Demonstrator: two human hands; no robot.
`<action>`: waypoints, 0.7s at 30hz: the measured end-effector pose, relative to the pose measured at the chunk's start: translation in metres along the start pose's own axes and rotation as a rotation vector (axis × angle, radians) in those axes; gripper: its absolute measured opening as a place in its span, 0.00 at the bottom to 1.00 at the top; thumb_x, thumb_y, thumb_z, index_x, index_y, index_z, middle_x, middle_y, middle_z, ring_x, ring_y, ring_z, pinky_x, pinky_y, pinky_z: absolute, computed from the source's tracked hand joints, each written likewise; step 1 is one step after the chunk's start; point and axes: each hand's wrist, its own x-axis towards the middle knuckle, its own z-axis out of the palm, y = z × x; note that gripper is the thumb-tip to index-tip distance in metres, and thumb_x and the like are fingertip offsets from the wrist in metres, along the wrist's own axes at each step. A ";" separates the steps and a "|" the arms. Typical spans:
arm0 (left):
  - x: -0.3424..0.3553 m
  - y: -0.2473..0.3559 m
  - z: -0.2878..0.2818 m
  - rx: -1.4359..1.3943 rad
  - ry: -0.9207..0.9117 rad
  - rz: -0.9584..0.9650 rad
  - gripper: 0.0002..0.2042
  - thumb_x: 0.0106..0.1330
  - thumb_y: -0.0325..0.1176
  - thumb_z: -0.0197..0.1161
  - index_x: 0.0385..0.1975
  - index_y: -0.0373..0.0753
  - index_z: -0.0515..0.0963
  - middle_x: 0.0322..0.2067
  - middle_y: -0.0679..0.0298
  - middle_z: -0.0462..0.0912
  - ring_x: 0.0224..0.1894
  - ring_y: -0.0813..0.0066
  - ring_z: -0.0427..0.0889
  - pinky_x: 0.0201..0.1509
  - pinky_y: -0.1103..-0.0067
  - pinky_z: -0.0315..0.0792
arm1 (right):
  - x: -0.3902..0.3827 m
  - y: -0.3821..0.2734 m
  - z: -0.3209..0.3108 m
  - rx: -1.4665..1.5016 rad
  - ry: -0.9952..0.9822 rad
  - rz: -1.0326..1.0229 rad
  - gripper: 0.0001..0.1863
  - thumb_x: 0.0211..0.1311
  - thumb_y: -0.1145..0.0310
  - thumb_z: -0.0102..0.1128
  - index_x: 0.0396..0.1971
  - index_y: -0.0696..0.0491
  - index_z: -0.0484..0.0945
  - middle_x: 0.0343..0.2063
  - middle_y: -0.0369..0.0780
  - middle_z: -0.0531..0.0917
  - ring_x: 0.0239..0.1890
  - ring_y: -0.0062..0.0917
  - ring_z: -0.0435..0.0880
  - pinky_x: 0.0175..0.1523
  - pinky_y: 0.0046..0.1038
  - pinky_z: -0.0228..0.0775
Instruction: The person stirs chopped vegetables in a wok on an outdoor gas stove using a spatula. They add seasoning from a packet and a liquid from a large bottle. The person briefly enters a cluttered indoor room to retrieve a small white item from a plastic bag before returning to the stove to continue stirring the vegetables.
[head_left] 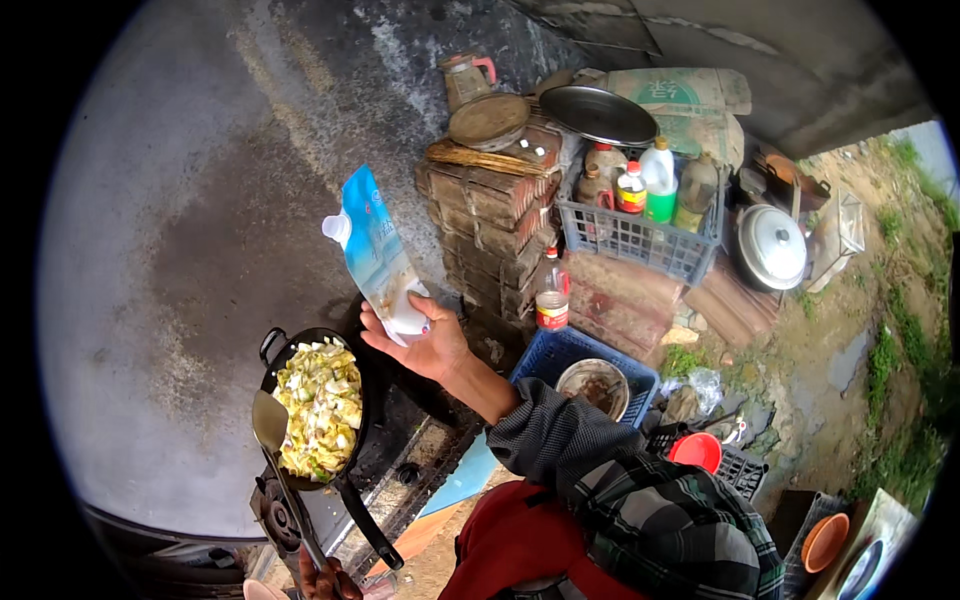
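Note:
My right hand [440, 345] holds a blue and white pouch [376, 250] by its lower end, thumb across the front. The pouch is tilted, its white cap [337, 228] toward the upper left, over the far side of the stove. Below it, a black frying pan [352, 470] is full of chopped yellow-green cabbage [322, 405]. A metal spatula [270, 422] rests at the pan's left edge, its long handle running down to my left hand [325, 580], whose fingers close round it at the lower edge of the view.
A stained grey wall [150, 300] stands left of the pan. Stacked bricks [490, 215], a grey crate [640, 235] of bottles and a blue basket [645, 385] with a bowl lie to the right. Farther right are a lidded silver pot [770, 248] and a red bowl [697, 452].

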 end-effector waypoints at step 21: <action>0.039 0.032 0.037 -0.031 0.082 -0.314 0.14 0.67 0.41 0.41 0.39 0.35 0.66 0.25 0.56 0.74 0.15 0.68 0.69 0.08 0.77 0.65 | -0.180 -0.419 -0.054 -0.871 0.907 -1.069 0.20 0.48 0.80 0.61 0.40 0.53 0.64 0.32 0.38 0.78 0.27 0.24 0.78 0.24 0.23 0.70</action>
